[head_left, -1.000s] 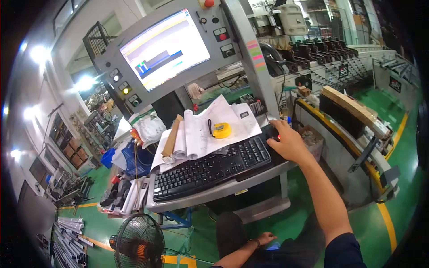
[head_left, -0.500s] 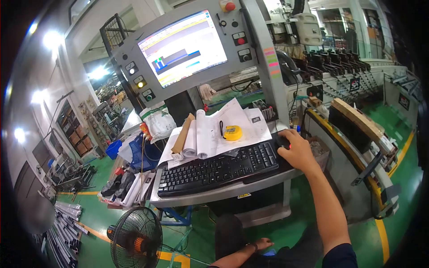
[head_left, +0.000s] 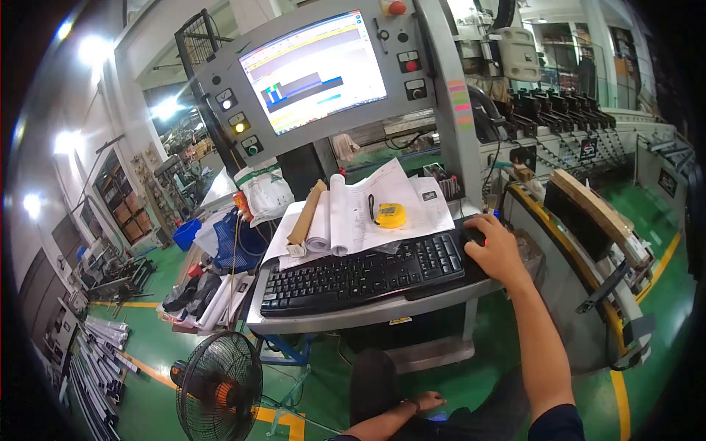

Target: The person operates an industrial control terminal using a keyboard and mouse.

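Right hand on mouse at machine console

The right hand is closed over the black mouse, thumb along its side; a small red light shows beside the thumb. The mouse sits on the worktop, just beyond the right end of the black keyboard. The left hand lies low over the lap, fingers partly curled; whether it grips anything cannot be told.

Behind the keyboard, paper sheets cover part of the worktop. On them rests a yellow tape measure with a black strap. To its left stand noted paper rolls and, beside these, a brown strip. A white bag is near the strip. The lit screen is above, its text illegible. A fan stands below, left of the worktop.
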Action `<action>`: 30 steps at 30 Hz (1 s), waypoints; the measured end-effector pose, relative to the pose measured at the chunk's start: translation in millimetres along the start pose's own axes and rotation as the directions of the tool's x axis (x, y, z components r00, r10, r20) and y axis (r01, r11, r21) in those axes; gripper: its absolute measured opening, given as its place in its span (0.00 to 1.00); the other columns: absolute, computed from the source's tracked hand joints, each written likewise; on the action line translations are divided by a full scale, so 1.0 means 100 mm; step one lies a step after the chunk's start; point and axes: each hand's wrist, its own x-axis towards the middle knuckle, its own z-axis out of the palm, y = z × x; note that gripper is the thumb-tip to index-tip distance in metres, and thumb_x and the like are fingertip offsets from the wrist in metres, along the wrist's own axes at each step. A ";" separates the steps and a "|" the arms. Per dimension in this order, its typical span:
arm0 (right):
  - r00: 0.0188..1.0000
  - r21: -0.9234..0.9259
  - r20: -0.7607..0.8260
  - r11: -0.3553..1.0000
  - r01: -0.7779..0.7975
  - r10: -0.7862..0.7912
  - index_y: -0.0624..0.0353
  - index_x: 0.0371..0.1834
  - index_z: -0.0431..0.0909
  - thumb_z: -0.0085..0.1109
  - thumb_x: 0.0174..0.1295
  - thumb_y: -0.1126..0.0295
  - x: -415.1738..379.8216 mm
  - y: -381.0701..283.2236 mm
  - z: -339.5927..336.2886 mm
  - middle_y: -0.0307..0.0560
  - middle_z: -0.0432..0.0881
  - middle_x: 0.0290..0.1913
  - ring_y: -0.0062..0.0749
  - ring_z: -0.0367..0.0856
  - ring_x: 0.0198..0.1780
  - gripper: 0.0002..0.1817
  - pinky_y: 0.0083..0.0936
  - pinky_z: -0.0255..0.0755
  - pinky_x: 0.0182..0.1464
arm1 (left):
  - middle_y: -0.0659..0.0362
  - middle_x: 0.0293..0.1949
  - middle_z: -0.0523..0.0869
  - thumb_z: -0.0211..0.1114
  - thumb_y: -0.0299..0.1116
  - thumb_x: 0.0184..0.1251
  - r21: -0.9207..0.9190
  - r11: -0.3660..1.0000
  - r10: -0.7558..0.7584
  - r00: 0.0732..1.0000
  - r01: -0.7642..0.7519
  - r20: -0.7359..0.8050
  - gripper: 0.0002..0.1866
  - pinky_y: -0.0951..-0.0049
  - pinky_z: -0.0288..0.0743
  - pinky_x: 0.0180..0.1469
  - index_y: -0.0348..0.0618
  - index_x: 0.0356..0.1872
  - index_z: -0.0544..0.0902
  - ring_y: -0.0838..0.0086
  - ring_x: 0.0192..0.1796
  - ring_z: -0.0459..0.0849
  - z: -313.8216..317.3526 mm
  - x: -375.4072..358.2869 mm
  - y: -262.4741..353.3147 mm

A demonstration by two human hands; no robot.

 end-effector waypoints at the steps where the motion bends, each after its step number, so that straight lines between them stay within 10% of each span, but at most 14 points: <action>1: 1.000 -0.001 0.001 1.000 -0.002 0.002 0.55 0.63 0.89 0.67 0.62 0.61 0.00 0.00 0.00 0.53 0.88 0.68 0.60 0.90 0.63 0.25 0.48 0.82 0.69 | 0.46 0.71 0.91 0.68 0.66 0.80 -0.012 1.000 -0.009 1.000 0.010 0.013 0.36 0.54 0.76 0.77 0.47 0.71 0.91 0.51 0.73 0.87 0.00 -0.01 0.02; 21: 0.999 0.002 0.035 0.999 -0.039 0.039 0.56 0.66 0.88 0.67 0.62 0.61 0.01 -0.04 -0.02 0.52 0.86 0.70 0.59 0.89 0.65 0.27 0.47 0.81 0.70 | 0.45 0.78 0.84 0.62 0.78 0.77 0.044 0.999 -0.022 0.992 0.017 0.123 0.50 0.48 0.73 0.82 0.45 0.80 0.83 0.48 0.80 0.81 -0.08 0.03 0.01; 30: 0.998 -0.002 0.030 0.999 -0.047 0.047 0.56 0.64 0.89 0.67 0.61 0.61 0.01 -0.05 -0.02 0.52 0.87 0.69 0.58 0.89 0.65 0.26 0.47 0.82 0.69 | 0.43 0.72 0.89 0.68 0.71 0.77 -0.017 1.000 -0.020 0.999 0.020 0.048 0.43 0.50 0.77 0.76 0.39 0.70 0.89 0.49 0.74 0.86 -0.06 0.00 0.03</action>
